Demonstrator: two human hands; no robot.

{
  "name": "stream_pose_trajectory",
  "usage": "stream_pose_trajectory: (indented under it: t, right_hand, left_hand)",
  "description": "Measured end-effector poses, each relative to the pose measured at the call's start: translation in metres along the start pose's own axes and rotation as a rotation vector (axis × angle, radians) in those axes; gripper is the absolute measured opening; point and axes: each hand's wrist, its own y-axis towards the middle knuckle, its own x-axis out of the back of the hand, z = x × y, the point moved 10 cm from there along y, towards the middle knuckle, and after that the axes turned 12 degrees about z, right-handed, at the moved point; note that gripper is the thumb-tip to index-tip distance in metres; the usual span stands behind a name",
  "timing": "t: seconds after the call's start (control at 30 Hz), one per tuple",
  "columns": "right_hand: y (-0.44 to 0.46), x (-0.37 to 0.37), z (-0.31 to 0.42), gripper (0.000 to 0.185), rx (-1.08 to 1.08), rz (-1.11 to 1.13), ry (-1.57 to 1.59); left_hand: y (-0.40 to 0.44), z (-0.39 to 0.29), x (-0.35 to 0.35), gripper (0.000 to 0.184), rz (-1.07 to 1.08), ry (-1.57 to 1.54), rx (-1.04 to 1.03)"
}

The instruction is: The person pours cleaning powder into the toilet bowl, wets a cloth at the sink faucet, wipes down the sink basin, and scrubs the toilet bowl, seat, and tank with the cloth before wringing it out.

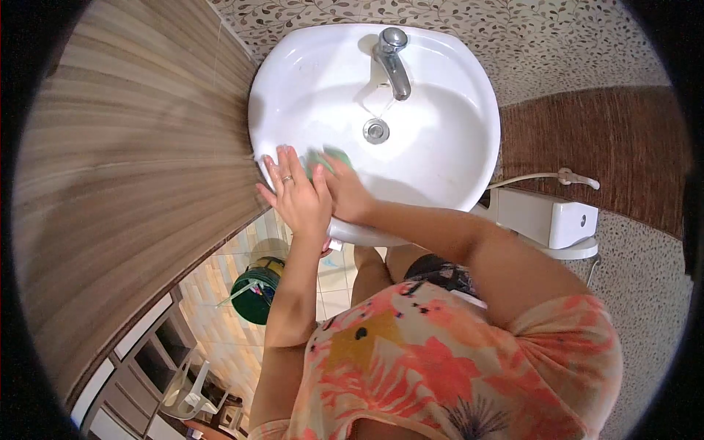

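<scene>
Over the left front rim of the white sink (447, 147), my left hand (299, 194) rests with its fingers spread, a ring on one finger. My right hand (345, 189) is right beside it, partly behind it, with its fingers round a green item (337, 155) that lies against the inner left side of the basin. The green item is blurred and mostly covered. A chrome faucet (394, 62) stands at the back of the sink, above the round drain (376, 131).
A wood-patterned wall (147, 147) runs close along the left. At the right are a white toilet tank (546, 218) and a hose sprayer (579, 178). A green bucket (255, 302) stands on the floor, with shelves (139, 367) and a white chair (192, 392) at the lower left.
</scene>
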Motion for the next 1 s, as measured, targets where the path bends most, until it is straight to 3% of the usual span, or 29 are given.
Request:
stream_pose_trajectory:
  t: [0.07,0.1,0.13,0.2,0.3,0.37,0.4,0.47,0.53,0.57,0.6,0.63,0.67,0.73,0.8,0.87,0.93,1.0]
  right_hand:
    - [-0.066,0.013,-0.014,0.049,-0.005,0.449,-0.214]
    - [-0.085,0.044,-0.047,0.049,-0.157,0.564,-0.227]
    - [-0.091,0.083,-0.075,0.046,-0.212,0.563,-0.601]
    - [-0.055,0.136,-0.108,0.045,-0.200,0.413,-0.999]
    - [0.017,0.074,-0.115,0.053,-0.127,0.215,-0.826]
    - [0.045,0.020,-0.073,0.055,0.064,-0.096,-0.396]
    - [0.047,0.013,-0.034,0.056,-0.162,-0.049,-0.456]
    - [0.019,0.015,-0.013,0.049,-0.132,-0.124,-0.315]
    - [-0.027,0.011,-0.008,0.041,0.175,0.109,-0.212]
    - [-0.059,0.017,-0.032,0.038,0.150,0.268,-0.116]
    - [-0.081,0.047,-0.046,0.039,0.073,0.442,-0.251]
    - [-0.087,0.085,-0.059,0.035,-0.159,0.630,-0.378]
    - [-0.085,0.112,-0.098,0.032,-0.203,0.645,-0.720]
    - [-0.059,0.158,-0.107,0.031,-0.301,0.568,-0.940]
    - [-0.032,0.113,-0.135,0.033,-0.322,0.561,-0.837]
    - [-0.002,0.067,-0.118,0.040,-0.343,0.219,-0.607]
    - [0.012,0.030,-0.059,0.047,-0.375,0.101,-0.312]
    - [-0.005,0.031,-0.032,0.051,-0.441,0.214,-0.274]
  left_hand:
    - [0.000,0.001,0.001,0.053,-0.002,0.020,0.021]
    - [0.000,0.000,0.000,0.053,0.003,0.031,0.024]
    - [0.001,-0.001,0.000,0.054,0.008,0.043,0.025]
    - [0.001,-0.003,0.001,0.052,-0.001,0.091,0.030]
    - [0.004,-0.001,0.000,0.051,-0.006,0.119,0.051]
    - [0.001,-0.002,0.003,0.051,-0.034,0.113,0.042]
    - [-0.002,0.001,-0.001,0.051,-0.026,0.112,0.065]
    - [0.000,0.000,0.000,0.051,-0.056,0.145,0.033]
    - [0.001,0.001,0.001,0.050,-0.080,0.130,0.040]
    - [0.000,0.002,0.001,0.050,-0.078,0.127,0.048]
    - [-0.002,0.004,0.000,0.050,-0.074,0.124,0.059]
    - [-0.003,0.004,0.000,0.050,-0.072,0.124,0.066]
    - [-0.002,0.004,0.000,0.049,-0.072,0.117,0.066]
    - [-0.001,0.002,0.003,0.049,-0.082,0.113,0.064]
    - [-0.001,0.002,0.004,0.048,-0.068,0.128,0.075]
    - [0.001,0.003,0.005,0.048,-0.082,0.124,0.072]
    - [0.000,0.003,0.003,0.048,-0.068,0.119,0.069]
    - [-0.002,0.002,0.006,0.046,-0.084,0.117,0.059]
